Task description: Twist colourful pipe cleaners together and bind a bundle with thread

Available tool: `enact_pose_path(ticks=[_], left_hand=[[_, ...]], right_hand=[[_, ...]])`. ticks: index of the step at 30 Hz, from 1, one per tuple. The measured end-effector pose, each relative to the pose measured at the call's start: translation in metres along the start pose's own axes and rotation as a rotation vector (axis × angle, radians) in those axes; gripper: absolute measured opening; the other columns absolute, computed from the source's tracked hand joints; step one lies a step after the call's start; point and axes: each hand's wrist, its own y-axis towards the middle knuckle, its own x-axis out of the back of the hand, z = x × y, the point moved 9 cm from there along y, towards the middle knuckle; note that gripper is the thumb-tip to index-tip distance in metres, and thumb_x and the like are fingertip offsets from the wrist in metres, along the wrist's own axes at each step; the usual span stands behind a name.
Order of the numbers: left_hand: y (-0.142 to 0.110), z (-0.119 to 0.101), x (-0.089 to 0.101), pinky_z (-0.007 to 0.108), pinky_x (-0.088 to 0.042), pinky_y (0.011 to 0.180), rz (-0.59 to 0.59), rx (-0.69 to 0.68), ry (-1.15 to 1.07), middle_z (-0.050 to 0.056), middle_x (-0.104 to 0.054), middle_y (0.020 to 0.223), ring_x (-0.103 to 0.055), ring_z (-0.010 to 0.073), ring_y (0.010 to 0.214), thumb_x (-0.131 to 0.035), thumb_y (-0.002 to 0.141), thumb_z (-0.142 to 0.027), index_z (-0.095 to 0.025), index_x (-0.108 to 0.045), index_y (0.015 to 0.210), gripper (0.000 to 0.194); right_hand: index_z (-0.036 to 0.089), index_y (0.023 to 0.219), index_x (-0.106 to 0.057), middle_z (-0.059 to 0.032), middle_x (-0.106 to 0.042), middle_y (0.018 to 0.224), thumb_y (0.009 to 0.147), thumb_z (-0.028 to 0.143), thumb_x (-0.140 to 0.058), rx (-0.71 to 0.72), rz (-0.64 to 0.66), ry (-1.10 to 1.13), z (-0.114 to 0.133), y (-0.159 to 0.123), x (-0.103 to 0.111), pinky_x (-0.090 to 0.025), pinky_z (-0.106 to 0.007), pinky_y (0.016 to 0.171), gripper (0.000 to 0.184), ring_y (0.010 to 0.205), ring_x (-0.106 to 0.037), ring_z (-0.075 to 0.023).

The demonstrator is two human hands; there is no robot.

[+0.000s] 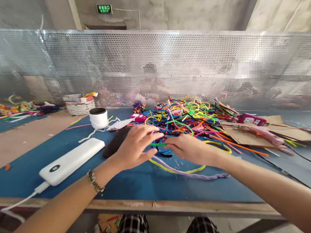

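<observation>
My right hand (187, 149) is closed in a pinch on a green pipe cleaner (158, 144), whose end sticks out toward the left. Facing it, my left hand (133, 145) has its fingers and thumb spread apart around the green end; I cannot see it gripping anything. Just beyond both hands lies a tangled heap of many-coloured pipe cleaners (181, 118). A twisted lilac strand (192, 174) and a yellow strand (168, 168) curve across the blue tabletop (154, 189) below my hands. Partly behind my left hand rests a dark, rounded object (115, 143).
On the left are a white power bank (74, 160) with a cable, a white spool-like cup (98, 118) and a woven basket (79, 105). A pink glue gun (266, 133) lies on cardboard (289, 133) at right. A perforated metal screen (194, 65) closes off the back.
</observation>
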Motion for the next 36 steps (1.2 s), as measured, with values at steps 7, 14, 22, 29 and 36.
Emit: enact_pose_path(ticks=[7,14,22,29,36], left_hand=[[-0.018,-0.015,-0.070,0.031,-0.042,0.077,0.577,-0.035,-0.001,0.008,-0.060,0.098,-0.056,0.0207,0.089,-0.048,0.082,-0.032,-0.014,-0.051,0.109,0.032],[-0.019,-0.008,-0.069,0.025,-0.040,0.060,0.669,0.098,-0.025,0.006,-0.060,0.086,-0.059,0.0184,0.075,-0.033,0.087,-0.018,-0.014,-0.055,0.092,0.023],[0.005,0.010,-0.036,0.022,-0.037,0.070,0.643,0.242,-0.465,0.003,-0.059,0.079,-0.054,0.0134,0.075,-0.029,0.086,-0.029,-0.014,-0.055,0.082,0.030],[-0.013,0.028,-0.030,0.020,-0.035,0.063,0.762,0.331,-0.478,0.001,-0.052,0.071,-0.048,0.0115,0.066,-0.028,0.084,-0.035,-0.015,-0.053,0.073,0.034],[-0.022,0.043,-0.023,0.019,-0.032,0.052,0.713,0.452,-0.530,-0.002,-0.045,0.060,-0.039,0.0092,0.053,-0.036,0.080,-0.043,-0.015,-0.051,0.066,0.035]], right_hand=[[0.013,0.100,-0.058,-0.0107,-0.063,0.096,0.086,0.026,-0.035,-0.072,0.085,0.011,-0.002,-0.020,-0.039,-0.040,-0.028,0.068,0.030,0.085,-0.059,-0.0212],[0.012,0.094,-0.058,-0.0087,-0.059,0.085,0.082,0.031,-0.043,-0.081,-0.032,0.177,0.003,-0.038,-0.040,-0.039,-0.028,0.064,0.027,0.074,-0.053,-0.0174],[0.012,0.080,-0.055,0.0075,-0.027,0.050,0.083,0.042,-0.036,0.025,0.134,0.848,-0.030,-0.043,-0.014,-0.023,-0.020,0.044,0.035,0.045,-0.027,-0.0058],[0.013,0.075,-0.051,0.0072,-0.028,0.050,0.080,0.053,-0.036,0.014,0.152,0.823,-0.049,-0.065,-0.014,-0.023,-0.022,0.047,0.043,0.046,-0.026,-0.0058],[0.014,0.071,-0.049,0.0009,-0.040,0.061,0.079,0.053,-0.033,-0.046,0.036,0.575,-0.072,-0.078,-0.010,-0.030,-0.023,0.053,0.044,0.055,-0.036,-0.0082]])
